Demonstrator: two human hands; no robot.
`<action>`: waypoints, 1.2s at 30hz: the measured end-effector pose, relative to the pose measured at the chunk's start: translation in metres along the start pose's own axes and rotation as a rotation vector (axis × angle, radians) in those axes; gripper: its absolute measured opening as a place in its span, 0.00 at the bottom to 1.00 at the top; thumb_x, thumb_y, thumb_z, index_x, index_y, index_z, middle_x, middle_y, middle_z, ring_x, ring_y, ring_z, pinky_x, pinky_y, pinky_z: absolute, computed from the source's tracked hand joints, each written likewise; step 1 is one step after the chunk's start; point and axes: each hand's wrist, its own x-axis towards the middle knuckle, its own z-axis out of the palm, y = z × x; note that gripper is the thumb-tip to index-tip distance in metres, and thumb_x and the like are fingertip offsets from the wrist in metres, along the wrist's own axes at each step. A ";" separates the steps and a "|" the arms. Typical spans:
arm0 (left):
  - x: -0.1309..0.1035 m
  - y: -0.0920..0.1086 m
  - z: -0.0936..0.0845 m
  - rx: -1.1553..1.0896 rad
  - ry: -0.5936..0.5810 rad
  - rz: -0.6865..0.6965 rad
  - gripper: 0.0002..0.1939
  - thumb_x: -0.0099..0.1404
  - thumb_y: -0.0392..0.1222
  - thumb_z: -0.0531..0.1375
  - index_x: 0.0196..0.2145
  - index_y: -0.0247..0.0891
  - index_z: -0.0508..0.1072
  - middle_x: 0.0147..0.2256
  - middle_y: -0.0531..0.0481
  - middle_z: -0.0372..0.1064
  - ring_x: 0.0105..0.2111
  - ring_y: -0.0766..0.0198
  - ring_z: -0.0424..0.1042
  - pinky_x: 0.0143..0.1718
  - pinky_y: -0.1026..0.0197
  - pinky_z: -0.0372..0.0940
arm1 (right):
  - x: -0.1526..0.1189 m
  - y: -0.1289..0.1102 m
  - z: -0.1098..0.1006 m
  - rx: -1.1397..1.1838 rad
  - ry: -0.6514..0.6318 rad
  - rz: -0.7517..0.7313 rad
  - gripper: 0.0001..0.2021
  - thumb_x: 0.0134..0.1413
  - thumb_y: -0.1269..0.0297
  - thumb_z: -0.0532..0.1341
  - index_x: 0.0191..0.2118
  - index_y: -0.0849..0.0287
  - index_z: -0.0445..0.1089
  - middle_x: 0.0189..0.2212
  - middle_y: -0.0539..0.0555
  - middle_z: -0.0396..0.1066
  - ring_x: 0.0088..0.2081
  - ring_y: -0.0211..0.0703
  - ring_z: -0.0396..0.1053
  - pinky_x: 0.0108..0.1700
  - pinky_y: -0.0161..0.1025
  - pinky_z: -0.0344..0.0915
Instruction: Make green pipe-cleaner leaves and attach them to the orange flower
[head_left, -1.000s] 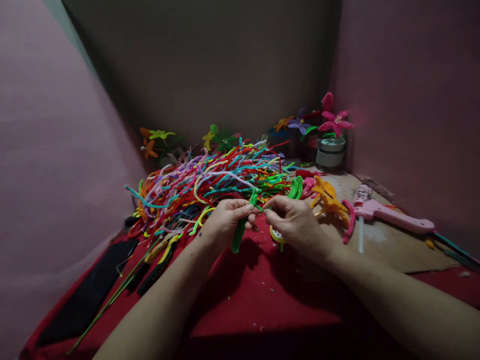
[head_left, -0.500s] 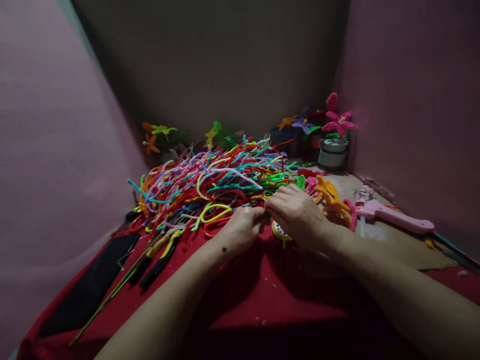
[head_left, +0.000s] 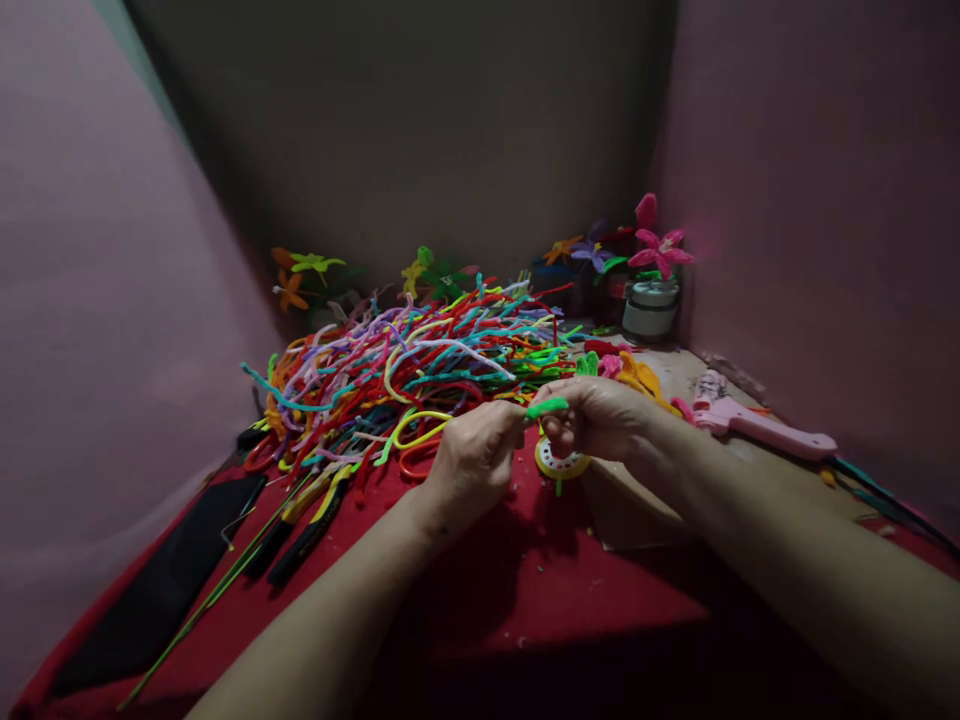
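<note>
A short piece of green pipe cleaner [head_left: 547, 407] spans the gap between my two hands. My left hand [head_left: 480, 450] pinches its left end, fingers curled. On the other side, my right hand [head_left: 596, 410] is closed round its right end with thumb and fingers. Just below my right hand lies a round yellow-rimmed disc [head_left: 561, 462] with a white dotted face, partly covered by the hand. Behind both hands rises a big heap of many-coloured pipe cleaners [head_left: 420, 350]. Yellow-handled scissors [head_left: 420, 428] rest beside my left hand.
Black-and-yellow pliers [head_left: 311, 535], green stems [head_left: 214, 590] and a black flat object [head_left: 161, 580] lie left on the red cloth [head_left: 570, 610]. A pink glue gun [head_left: 765, 425] rests right on cardboard. Pipe-cleaner flowers [head_left: 660, 252] stand at the back.
The green pipe cleaner between my hands now shows. My right hand has turned and opened out slightly from my left. The whole view has shifted a little.
</note>
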 end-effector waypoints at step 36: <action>0.001 -0.010 0.005 0.333 -0.037 0.331 0.11 0.59 0.28 0.47 0.27 0.33 0.68 0.21 0.50 0.64 0.22 0.66 0.59 0.32 0.61 0.59 | 0.002 0.016 0.001 -0.072 0.184 -0.043 0.04 0.32 0.75 0.55 0.15 0.64 0.65 0.12 0.53 0.65 0.16 0.37 0.62 0.19 0.33 0.54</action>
